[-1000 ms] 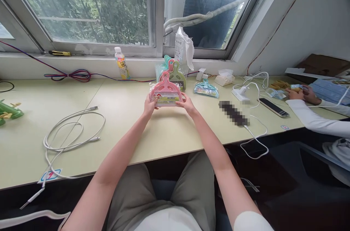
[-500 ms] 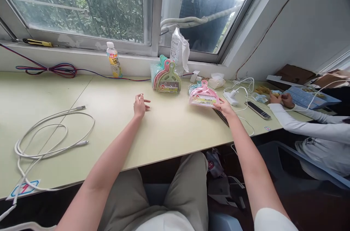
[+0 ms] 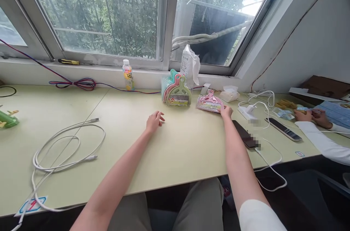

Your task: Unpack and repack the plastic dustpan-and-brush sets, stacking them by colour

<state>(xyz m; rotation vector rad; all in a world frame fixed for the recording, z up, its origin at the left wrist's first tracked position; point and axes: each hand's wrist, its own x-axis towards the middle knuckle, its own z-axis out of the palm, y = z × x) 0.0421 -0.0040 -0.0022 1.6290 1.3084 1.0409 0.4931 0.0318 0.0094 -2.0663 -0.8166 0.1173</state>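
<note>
Lying against right hand (image 3: 226,111); pink dustpan (image 3: 210,103)

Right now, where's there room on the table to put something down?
There's bare table between the cable and the left hand, and between that hand and the right hand, in front of the green dustpan. It's crowded on the right: pink dustpan, tissues, plug strip and two phones.
</note>
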